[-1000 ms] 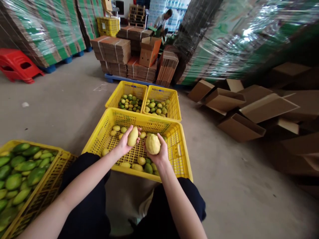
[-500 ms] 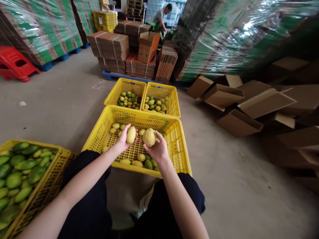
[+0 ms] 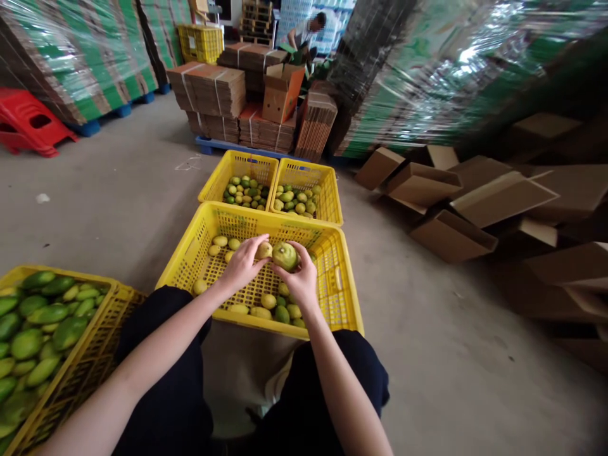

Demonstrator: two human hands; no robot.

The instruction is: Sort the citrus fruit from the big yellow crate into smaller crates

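My left hand [image 3: 246,261] is closed around a yellow lemon [image 3: 264,251], whose end peeks out between thumb and fingers. Beside it, my right hand [image 3: 303,273] grips a larger yellow-green lemon [image 3: 285,256]. The two fruits are side by side, close together; whether they touch I cannot tell. Both hands are above a big yellow plastic crate [image 3: 183,266]. On its slotted floor lie several loose lemons, yellow ones [image 3: 220,241] at the back left and a green one [image 3: 282,314] near the front edge. My hands hide part of the crate's middle.
Two smaller yellow crates [image 3: 308,166] with mixed green and yellow fruit stand behind. At left, another crate [image 3: 116,288] is full of green fruit [image 3: 33,342]. Cardboard boxes [image 3: 451,234] lie at right, flattened cartons [image 3: 209,88] are stacked ahead, and a person [image 3: 304,30] bends beyond them.
Both hands have turned the lemons and come closer together. The left lemon is now mostly covered by my fingers, and the right one shows a greener side.
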